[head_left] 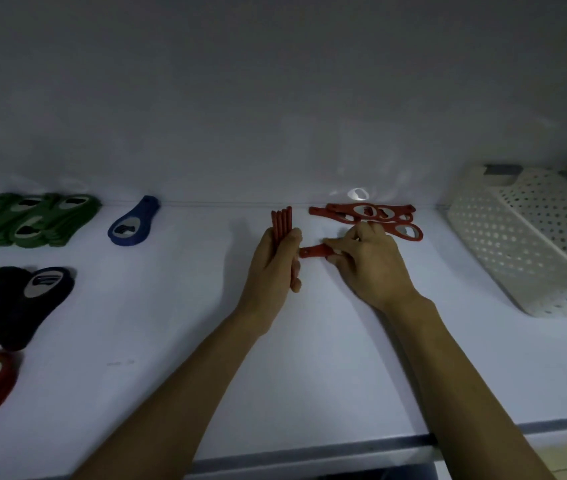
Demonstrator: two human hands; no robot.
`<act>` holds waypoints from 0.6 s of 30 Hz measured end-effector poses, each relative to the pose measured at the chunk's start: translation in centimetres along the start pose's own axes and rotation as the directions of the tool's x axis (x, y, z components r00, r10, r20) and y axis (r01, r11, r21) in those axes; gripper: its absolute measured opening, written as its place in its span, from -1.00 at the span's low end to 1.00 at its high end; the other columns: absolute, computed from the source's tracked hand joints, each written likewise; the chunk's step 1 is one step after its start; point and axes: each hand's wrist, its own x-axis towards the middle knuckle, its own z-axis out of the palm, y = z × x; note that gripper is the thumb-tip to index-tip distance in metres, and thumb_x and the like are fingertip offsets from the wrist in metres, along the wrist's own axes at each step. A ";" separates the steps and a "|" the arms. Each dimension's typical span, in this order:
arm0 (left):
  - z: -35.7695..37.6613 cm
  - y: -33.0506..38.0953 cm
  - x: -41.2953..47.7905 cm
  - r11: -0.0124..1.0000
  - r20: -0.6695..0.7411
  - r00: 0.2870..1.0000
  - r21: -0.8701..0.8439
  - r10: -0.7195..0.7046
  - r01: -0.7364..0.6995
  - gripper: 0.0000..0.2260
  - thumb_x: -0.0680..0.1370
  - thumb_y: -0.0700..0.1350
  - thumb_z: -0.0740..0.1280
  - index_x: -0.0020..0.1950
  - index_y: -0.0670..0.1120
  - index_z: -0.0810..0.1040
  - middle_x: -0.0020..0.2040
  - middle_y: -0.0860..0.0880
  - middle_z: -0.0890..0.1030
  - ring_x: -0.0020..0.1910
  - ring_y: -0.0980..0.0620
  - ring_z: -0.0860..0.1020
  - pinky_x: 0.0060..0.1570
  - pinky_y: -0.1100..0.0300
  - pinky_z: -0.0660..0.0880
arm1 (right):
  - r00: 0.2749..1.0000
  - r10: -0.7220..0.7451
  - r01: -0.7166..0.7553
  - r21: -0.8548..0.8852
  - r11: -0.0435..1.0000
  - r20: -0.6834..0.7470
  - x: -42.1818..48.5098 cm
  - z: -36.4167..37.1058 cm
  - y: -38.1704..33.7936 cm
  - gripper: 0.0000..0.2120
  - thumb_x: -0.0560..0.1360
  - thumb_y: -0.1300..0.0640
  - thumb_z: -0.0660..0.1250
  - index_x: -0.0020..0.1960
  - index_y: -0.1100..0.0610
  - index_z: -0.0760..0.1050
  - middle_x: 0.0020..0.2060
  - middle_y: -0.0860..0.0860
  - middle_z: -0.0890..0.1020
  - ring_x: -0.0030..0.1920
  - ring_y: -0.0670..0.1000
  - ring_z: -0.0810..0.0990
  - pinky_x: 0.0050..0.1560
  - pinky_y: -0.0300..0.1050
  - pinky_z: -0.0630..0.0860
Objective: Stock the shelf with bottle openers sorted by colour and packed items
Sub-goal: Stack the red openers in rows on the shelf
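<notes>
White shelf [309, 358], hand-held red openers [282, 220].

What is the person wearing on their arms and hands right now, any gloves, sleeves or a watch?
Nothing shows on them. The left hand and right hand are bare, with no gloves, rings or watch visible. Both forearms are uncovered down to the bottom edge of the picture, so no sleeve shows. The light is dim, so small marks could go unseen.

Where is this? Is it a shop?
Probably a shop or stockroom shelf. Bottle openers lie grouped by colour on a white shelf: green openers, a blue opener, red openers. A white perforated basket stands on the right.
</notes>
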 end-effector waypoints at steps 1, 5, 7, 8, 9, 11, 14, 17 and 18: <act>0.0 0.0 0.0 1.000 0.000 1.000 0.001 0.005 -0.005 -0.90 0.59 -0.08 0.24 -0.11 -0.05 0.46 -0.44 0.12 0.43 -0.46 0.16 0.39 -0.51 0.30 0.39 | 1.000 0.001 -0.001 -0.006 1.000 -0.023 0.0 0.0 -0.1 -0.74 0.51 0.10 0.37 0.19 0.11 0.60 -0.13 0.13 0.58 -0.10 0.17 0.47 -0.12 0.00 0.41; 0.1 0.3 0.1 0.995 -0.008 1.000 -0.098 -0.016 0.015 -0.86 0.60 -0.10 0.21 -0.09 -0.11 0.48 -0.37 0.05 0.58 -0.35 0.11 0.60 -0.35 0.22 0.55 | 0.982 0.059 -0.052 0.044 0.998 -0.181 0.0 0.3 -0.7 -0.83 0.55 0.17 0.31 0.05 0.18 0.65 -0.10 0.11 0.65 -0.09 0.12 0.55 -0.07 -0.03 0.50; 0.0 0.3 0.3 0.985 -0.008 0.999 -0.170 -0.037 0.035 -0.85 0.61 -0.10 0.19 -0.08 -0.12 0.49 -0.27 0.03 0.66 -0.20 0.07 0.66 -0.24 0.20 0.58 | 0.923 0.290 -0.184 0.370 0.911 -0.254 0.1 0.2 -1.0 -0.84 0.56 0.20 0.27 0.02 0.18 0.63 -0.12 0.05 0.67 -0.13 0.03 0.60 -0.07 -0.12 0.53; -0.1 0.4 0.4 0.981 -0.006 0.999 -0.189 -0.046 0.044 -0.84 0.61 -0.10 0.18 -0.07 -0.11 0.50 -0.22 0.03 0.68 -0.14 0.06 0.66 -0.19 0.20 0.58 | 0.886 0.422 -0.226 0.617 0.753 -0.191 0.3 0.0 -1.1 -0.86 0.57 0.20 0.27 -0.01 0.16 0.62 -0.18 0.01 0.67 -0.20 -0.01 0.60 -0.15 -0.16 0.54; -0.2 0.4 0.4 0.979 -0.002 0.998 -0.199 -0.055 0.054 -0.84 0.61 -0.09 0.18 -0.07 -0.10 0.51 -0.18 0.03 0.69 -0.11 0.07 0.66 -0.16 0.20 0.58 | 0.867 0.494 -0.234 0.825 0.514 -0.063 0.4 -0.3 -1.4 -0.87 0.56 0.22 0.28 -0.05 0.17 0.61 -0.24 0.01 0.66 -0.28 -0.02 0.59 -0.25 -0.18 0.54; -0.3 0.4 0.4 0.977 0.012 0.998 -0.202 -0.068 0.069 -0.84 0.61 -0.09 0.19 -0.05 -0.08 0.54 -0.17 0.06 0.69 -0.13 0.11 0.65 -0.17 0.20 0.58 | 0.893 0.427 -0.246 0.948 0.201 0.141 0.4 -0.5 -1.9 -0.89 0.53 0.27 0.30 -0.11 0.21 0.60 -0.31 0.10 0.65 -0.36 0.05 0.57 -0.37 -0.17 0.53; -0.4 0.3 0.2 0.991 0.061 0.996 -0.114 -0.064 0.071 -0.84 0.57 -0.04 0.22 0.08 0.00 0.55 -0.04 0.04 0.68 -0.02 0.09 0.64 -0.04 0.14 0.59 | 0.943 0.299 -0.275 0.853 0.444 0.148 0.0 0.2 -3.1 -0.86 0.49 0.27 0.37 -0.24 0.25 0.57 -0.43 0.10 0.62 -0.44 0.05 0.55 -0.40 -0.10 0.52; -0.6 0.2 0.1 0.998 0.083 0.995 -0.029 -0.052 0.054 -0.85 0.56 -0.16 0.29 0.05 0.04 0.57 -0.02 0.04 0.68 0.00 0.04 0.63 0.02 0.09 0.56 | 0.953 0.299 -0.193 0.642 0.742 -0.058 0.0 1.0 -3.2 -0.73 0.44 0.10 0.44 -0.34 0.22 0.51 -0.53 0.02 0.49 -0.51 -0.05 0.39 -0.43 -0.07 0.43; -0.6 0.2 0.1 0.998 0.076 0.996 -0.040 -0.051 0.054 -0.83 0.55 -0.23 0.28 0.02 0.03 0.58 -0.06 0.03 0.69 -0.03 0.03 0.63 0.03 0.05 0.55 | 0.944 0.317 -0.197 0.614 0.764 -0.090 0.0 1.0 -3.0 -0.71 0.42 0.01 0.44 -0.35 0.18 0.51 -0.54 0.00 0.46 -0.52 -0.08 0.35 -0.43 -0.09 0.40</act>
